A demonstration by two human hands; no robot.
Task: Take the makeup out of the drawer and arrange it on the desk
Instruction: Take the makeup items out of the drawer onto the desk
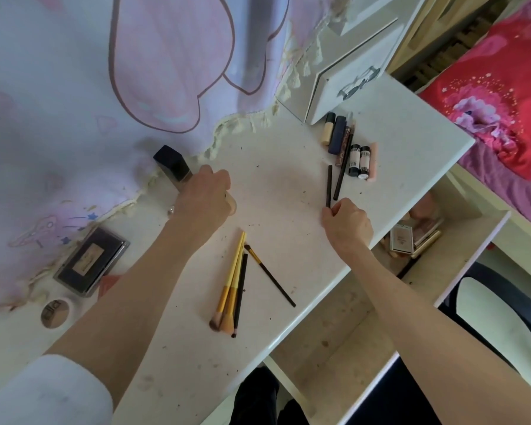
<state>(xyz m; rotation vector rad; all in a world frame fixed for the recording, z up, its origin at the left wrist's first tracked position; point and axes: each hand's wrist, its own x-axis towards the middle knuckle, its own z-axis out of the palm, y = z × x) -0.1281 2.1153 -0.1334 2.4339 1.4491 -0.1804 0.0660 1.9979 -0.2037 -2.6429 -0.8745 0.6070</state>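
Note:
My left hand (204, 199) grips a foundation bottle with a dark square cap (170, 162) at the back of the white desk (276, 191). My right hand (347, 223) pinches the near end of a thin dark pencil (329, 185) lying on the desk. A second dark pencil (343, 168) lies beside it. Behind them sits a group of tubes and small bottles (354, 148). Several makeup brushes (236, 286) lie in the middle of the desk near its front edge. The open drawer (423, 228) at the right holds compacts and boxes.
A dark palette (91, 260) and a round compact (56, 312) lie at the desk's left. A pink fringed cloth (105, 87) hangs over the back. A white box with a metal handle (347, 84) stands at the back right. A chair (497, 320) stands below right.

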